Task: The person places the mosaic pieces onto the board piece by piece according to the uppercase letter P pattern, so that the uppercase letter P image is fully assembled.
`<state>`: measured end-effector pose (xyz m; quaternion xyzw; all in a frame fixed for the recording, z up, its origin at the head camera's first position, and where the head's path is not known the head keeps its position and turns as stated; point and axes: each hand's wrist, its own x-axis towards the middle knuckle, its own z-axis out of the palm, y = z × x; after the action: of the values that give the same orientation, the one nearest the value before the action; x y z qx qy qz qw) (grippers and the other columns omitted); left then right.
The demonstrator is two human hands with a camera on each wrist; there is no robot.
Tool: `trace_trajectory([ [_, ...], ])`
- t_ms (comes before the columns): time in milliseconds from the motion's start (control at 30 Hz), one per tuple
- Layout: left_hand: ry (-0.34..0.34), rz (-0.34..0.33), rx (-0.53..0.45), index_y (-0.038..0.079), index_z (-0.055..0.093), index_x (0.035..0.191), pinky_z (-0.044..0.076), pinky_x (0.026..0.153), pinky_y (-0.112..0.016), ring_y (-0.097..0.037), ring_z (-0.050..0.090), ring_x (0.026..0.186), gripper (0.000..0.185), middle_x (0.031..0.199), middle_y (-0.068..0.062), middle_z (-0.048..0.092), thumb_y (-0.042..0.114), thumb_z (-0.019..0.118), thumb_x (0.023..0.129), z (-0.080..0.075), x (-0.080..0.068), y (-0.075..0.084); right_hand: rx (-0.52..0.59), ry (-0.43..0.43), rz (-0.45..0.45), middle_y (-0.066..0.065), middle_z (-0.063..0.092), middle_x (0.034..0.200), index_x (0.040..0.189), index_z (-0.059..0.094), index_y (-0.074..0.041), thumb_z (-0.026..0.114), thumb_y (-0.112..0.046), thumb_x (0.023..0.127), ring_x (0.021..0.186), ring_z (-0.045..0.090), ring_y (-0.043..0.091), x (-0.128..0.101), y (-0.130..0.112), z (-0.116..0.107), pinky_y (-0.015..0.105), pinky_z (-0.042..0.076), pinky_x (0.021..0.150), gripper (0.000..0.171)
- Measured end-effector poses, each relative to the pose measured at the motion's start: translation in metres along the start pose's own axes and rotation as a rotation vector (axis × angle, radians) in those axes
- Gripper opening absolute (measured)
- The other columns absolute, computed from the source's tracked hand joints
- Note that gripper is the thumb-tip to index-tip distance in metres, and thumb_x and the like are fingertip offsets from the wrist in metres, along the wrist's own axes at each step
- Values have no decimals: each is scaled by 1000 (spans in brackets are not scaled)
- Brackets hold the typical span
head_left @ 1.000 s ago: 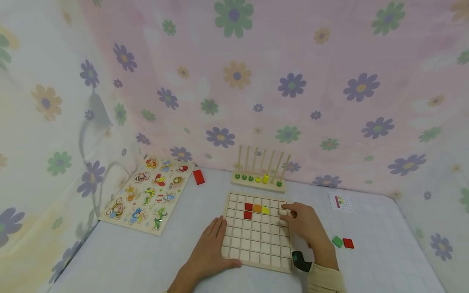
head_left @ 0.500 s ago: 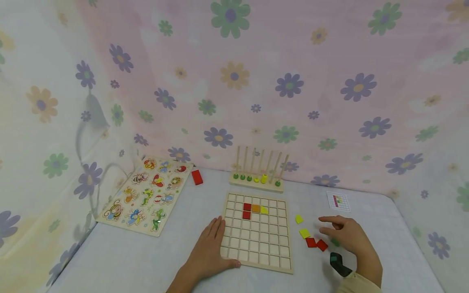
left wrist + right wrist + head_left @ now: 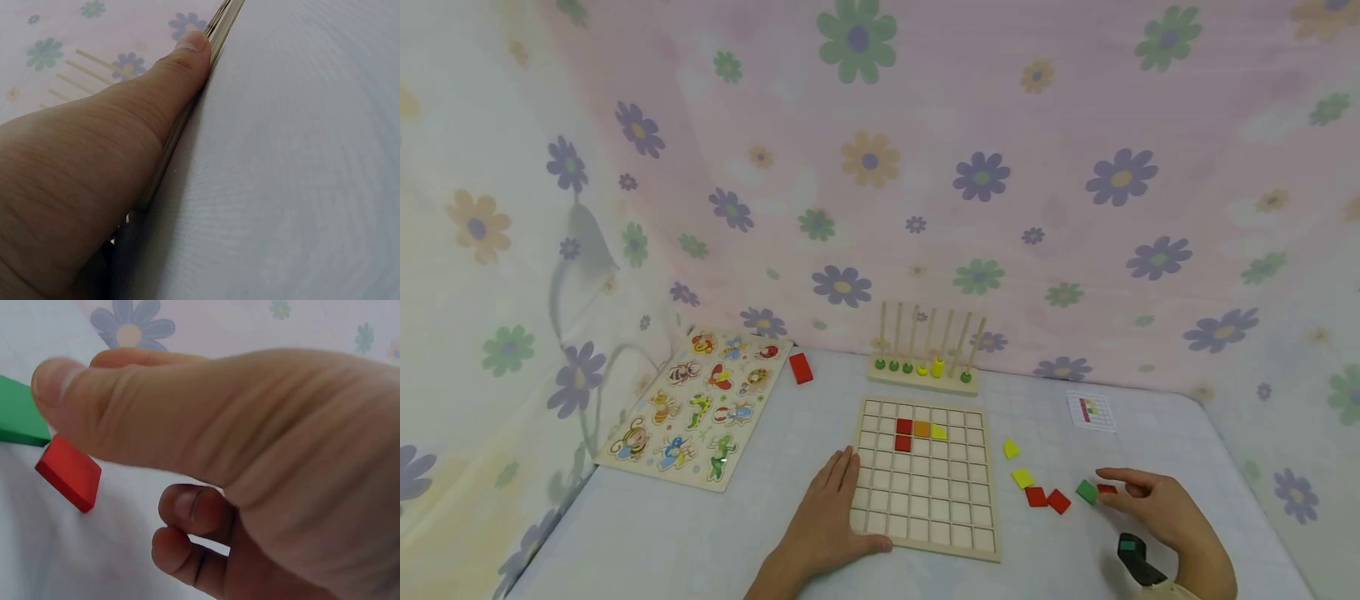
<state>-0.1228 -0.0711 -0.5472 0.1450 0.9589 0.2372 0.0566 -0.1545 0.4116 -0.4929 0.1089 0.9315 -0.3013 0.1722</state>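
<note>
A wooden grid board (image 3: pixel 919 506) lies on the white cloth, with two red tiles (image 3: pixel 903 427), an orange tile (image 3: pixel 921 429) and a yellow tile (image 3: pixel 938 432) in its upper cells. Along its left edge my left hand (image 3: pixel 822 517) rests with straight fingers; the thumb lies along the front edge, also seen in the left wrist view. My right hand (image 3: pixel 1165 510) is over a loose red tile (image 3: pixel 70 475), its thumb and index finger apart around it. Beside that tile lies a green tile (image 3: pixel 1086 492). The right hand's other fingers are curled in the right wrist view.
Two yellow tiles (image 3: pixel 1022 477) and two more red tiles (image 3: pixel 1058 501) lie right of the board. A pegged counting stand (image 3: pixel 925 379) is behind it, a printed pattern card (image 3: pixel 1092 412) at back right. An insect puzzle (image 3: pixel 700 408) and red block (image 3: pixel 801 367) lie left.
My right hand has moved from the board's right edge rightward to the farthest red tile, uncovering the loose yellow and red tiles. The left hand has stayed on the board.
</note>
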Motion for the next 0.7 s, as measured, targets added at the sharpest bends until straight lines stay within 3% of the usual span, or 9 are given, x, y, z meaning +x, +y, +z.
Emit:
trace_trajectory([
  [67, 0, 0, -3, 3, 24, 162, 28, 126, -53, -35, 20, 158, 134, 170, -15, 21, 90, 64, 68, -1, 0, 0, -13, -12, 23, 11, 51, 95, 136, 65, -10, 77, -61, 81, 94, 45, 27, 1, 4, 0, 35, 39, 70, 76],
  [167, -1, -3, -4, 4, 24, 162, 28, 126, -53, -35, 20, 158, 134, 170, -15, 20, 90, 64, 68, -1, -1, 0, -19, -33, 53, 13, 52, 97, 135, 65, -8, 81, -59, 78, 96, 45, 29, 3, 8, 0, 37, 39, 71, 79],
  [300, 4, -6, 6, 4, 24, 162, 28, 126, -52, -35, 20, 158, 135, 171, -15, 20, 92, 62, 67, 0, 0, 0, -2, -42, 63, 5, 45, 83, 132, 66, -4, 84, -49, 78, 83, 44, 22, 6, 11, 2, 34, 31, 64, 73],
  [467, 9, 0, -3, 4, 24, 162, 28, 126, -52, -35, 20, 158, 135, 170, -15, 21, 91, 64, 67, 0, 0, 0, -10, -21, 62, 4, 44, 81, 128, 67, -3, 83, -39, 82, 79, 44, 21, 7, 13, 5, 33, 30, 62, 61],
  [700, 14, 8, 17, 3, 24, 162, 28, 126, -52, -35, 21, 158, 135, 170, -15, 21, 92, 62, 67, 1, -1, -1, -53, 14, 76, 8, 44, 90, 133, 64, -4, 81, -36, 85, 93, 45, 28, 6, 11, 4, 38, 32, 68, 60],
])
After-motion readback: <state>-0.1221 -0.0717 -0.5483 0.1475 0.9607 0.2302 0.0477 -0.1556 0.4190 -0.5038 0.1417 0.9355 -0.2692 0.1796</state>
